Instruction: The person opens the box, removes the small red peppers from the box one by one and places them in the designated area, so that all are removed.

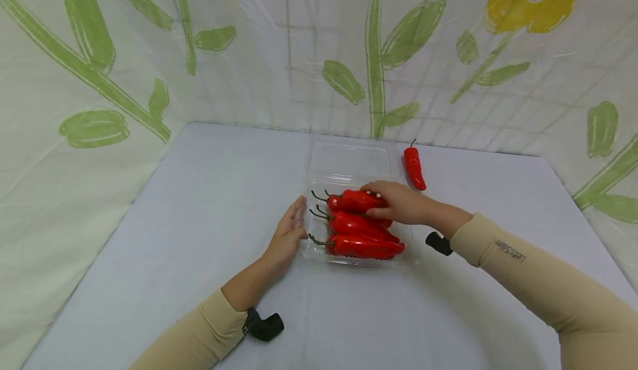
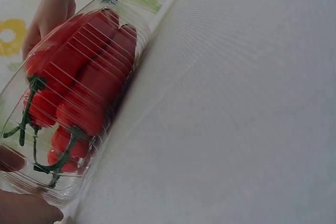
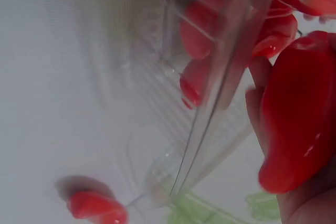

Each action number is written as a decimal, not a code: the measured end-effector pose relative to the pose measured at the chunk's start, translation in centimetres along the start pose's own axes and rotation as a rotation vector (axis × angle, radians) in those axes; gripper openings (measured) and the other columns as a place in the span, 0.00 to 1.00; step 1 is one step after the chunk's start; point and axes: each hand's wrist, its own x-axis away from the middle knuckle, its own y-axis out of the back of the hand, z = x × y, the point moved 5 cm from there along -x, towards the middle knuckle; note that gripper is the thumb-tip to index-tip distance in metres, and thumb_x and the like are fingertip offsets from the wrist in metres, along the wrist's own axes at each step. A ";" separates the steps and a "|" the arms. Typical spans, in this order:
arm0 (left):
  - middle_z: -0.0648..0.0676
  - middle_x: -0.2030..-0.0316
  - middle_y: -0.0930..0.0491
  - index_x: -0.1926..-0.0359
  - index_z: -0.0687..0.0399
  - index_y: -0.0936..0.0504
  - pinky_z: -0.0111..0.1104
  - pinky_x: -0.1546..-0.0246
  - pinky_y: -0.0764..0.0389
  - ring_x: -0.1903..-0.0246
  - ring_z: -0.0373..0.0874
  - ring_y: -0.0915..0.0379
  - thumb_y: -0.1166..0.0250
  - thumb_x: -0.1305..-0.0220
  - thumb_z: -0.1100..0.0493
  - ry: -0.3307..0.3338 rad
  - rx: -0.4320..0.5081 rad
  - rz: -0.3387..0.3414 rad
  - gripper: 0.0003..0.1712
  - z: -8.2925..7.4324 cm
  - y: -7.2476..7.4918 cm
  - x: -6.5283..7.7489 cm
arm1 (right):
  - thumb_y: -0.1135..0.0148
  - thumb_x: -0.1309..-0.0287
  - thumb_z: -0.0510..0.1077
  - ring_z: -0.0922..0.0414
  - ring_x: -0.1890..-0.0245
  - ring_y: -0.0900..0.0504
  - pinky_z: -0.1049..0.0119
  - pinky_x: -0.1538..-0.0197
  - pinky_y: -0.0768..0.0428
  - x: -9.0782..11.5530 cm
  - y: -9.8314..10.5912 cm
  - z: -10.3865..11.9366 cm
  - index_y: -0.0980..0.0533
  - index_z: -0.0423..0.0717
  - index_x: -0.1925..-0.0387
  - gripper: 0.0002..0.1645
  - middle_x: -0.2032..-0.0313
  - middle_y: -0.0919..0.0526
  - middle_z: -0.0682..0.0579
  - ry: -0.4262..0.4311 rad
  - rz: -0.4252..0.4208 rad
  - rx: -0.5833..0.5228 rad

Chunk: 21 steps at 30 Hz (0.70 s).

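Several red chili peppers with green stems lie side by side in a clear plastic clamshell container, whose lid is folded back toward the wall. My right hand comes in from the right and grips the tail end of the topmost, farthest red pepper. That pepper shows large against the fingers in the right wrist view. At the container's left side, my left hand rests its extended fingers and thumb against the wall. Its thumb sits by the container's corner in the left wrist view.
A single red pepper lies on the white table to the right of the lid. A cloth printed with yellow flowers and green leaves hangs behind the table. Black wrist cameras sit on both forearms.
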 end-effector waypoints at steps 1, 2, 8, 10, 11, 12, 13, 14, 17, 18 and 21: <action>0.59 0.26 0.63 0.29 0.65 0.60 0.43 0.28 0.65 0.27 0.50 0.73 0.62 0.55 0.78 -0.002 0.000 0.000 0.47 0.0 0.0 0.0 | 0.39 0.44 0.45 0.54 0.55 0.25 0.67 0.59 0.18 0.1 0.1 -0.1 0.34 0.46 0.39 0.31 0.51 0.23 0.50 -0.004 0.003 -0.011; 0.59 0.26 0.62 0.29 0.64 0.59 0.43 0.28 0.65 0.27 0.49 0.72 0.62 0.54 0.78 0.003 0.000 -0.002 0.47 0.0 0.0 0.0 | 0.39 0.44 0.46 0.54 0.56 0.24 0.67 0.60 0.18 0.3 0.1 -0.3 0.34 0.46 0.39 0.31 0.51 0.23 0.49 -0.009 0.007 -0.025; 0.56 0.26 0.60 0.28 0.62 0.58 0.41 0.28 0.63 0.27 0.47 0.70 0.62 0.52 0.77 0.027 -0.008 -0.018 0.46 0.1 -0.1 -0.1 | 0.38 0.45 0.49 0.52 0.52 0.24 0.63 0.57 0.18 1.0 0.6 -1.4 0.34 0.50 0.37 0.33 0.48 0.23 0.47 -0.031 -0.029 -0.060; 0.56 0.26 0.60 0.28 0.62 0.58 0.42 0.28 0.63 0.27 0.47 0.71 0.62 0.52 0.77 0.027 -0.012 -0.017 0.46 0.0 -0.1 -0.1 | 0.38 0.45 0.49 0.51 0.50 0.24 0.62 0.54 0.18 1.3 0.7 -1.8 0.35 0.52 0.35 0.35 0.45 0.23 0.47 -0.029 -0.050 -0.050; 0.57 0.26 0.61 0.28 0.63 0.58 0.42 0.28 0.63 0.27 0.48 0.71 0.62 0.52 0.77 0.025 -0.013 -0.017 0.46 0.0 -0.1 -0.1 | 0.38 0.45 0.49 0.51 0.49 0.24 0.61 0.53 0.19 1.4 0.8 -1.9 0.36 0.53 0.34 0.36 0.44 0.24 0.47 -0.029 -0.058 -0.047; 0.57 0.26 0.61 0.28 0.63 0.58 0.42 0.28 0.63 0.27 0.48 0.71 0.62 0.52 0.78 0.025 -0.012 -0.017 0.46 0.0 -0.1 -0.1 | 0.39 0.44 0.48 0.52 0.48 0.25 0.60 0.52 0.19 1.4 0.8 -2.1 0.37 0.54 0.33 0.37 0.43 0.24 0.47 -0.027 -0.062 -0.048; 0.57 0.26 0.61 0.28 0.63 0.58 0.42 0.28 0.63 0.27 0.48 0.71 0.62 0.53 0.78 0.026 -0.011 -0.018 0.46 0.0 -0.1 -0.1 | 0.39 0.44 0.48 0.52 0.47 0.25 0.60 0.51 0.19 1.5 0.8 -2.1 0.38 0.56 0.33 0.37 0.41 0.25 0.48 -0.024 -0.063 -0.052; 0.57 0.26 0.61 0.28 0.63 0.58 0.42 0.28 0.64 0.27 0.48 0.71 0.62 0.53 0.78 0.023 -0.011 -0.017 0.46 0.0 -0.1 -0.1 | 0.39 0.44 0.47 0.52 0.46 0.26 0.59 0.51 0.20 1.6 0.8 -2.2 0.39 0.57 0.32 0.38 0.40 0.26 0.48 -0.021 -0.062 -0.059; 0.57 0.26 0.60 0.28 0.63 0.58 0.41 0.28 0.63 0.27 0.47 0.70 0.62 0.52 0.78 0.028 -0.016 -0.023 0.46 0.0 -0.1 -0.1 | 0.41 0.42 0.47 0.51 0.43 0.27 0.56 0.48 0.21 1.9 0.8 -2.4 0.42 0.58 0.31 0.38 0.37 0.30 0.47 -0.012 -0.064 -0.097; 0.56 0.26 0.60 0.28 0.62 0.58 0.41 0.28 0.63 0.27 0.47 0.70 0.62 0.52 0.77 0.031 -0.018 -0.026 0.45 0.0 -0.1 0.0 | 0.41 0.42 0.48 0.51 0.42 0.28 0.55 0.47 0.22 1.9 0.9 -2.4 0.42 0.59 0.31 0.38 0.36 0.31 0.47 -0.011 -0.068 -0.114; 0.55 0.26 0.59 0.28 0.61 0.57 0.40 0.28 0.62 0.27 0.46 0.69 0.61 0.51 0.77 0.042 -0.029 -0.034 0.45 -0.1 -0.2 0.0 | 0.43 0.41 0.52 0.50 0.40 0.30 0.55 0.45 0.23 2.1 0.9 -2.7 0.43 0.59 0.31 0.37 0.34 0.34 0.47 -0.015 -0.072 -0.180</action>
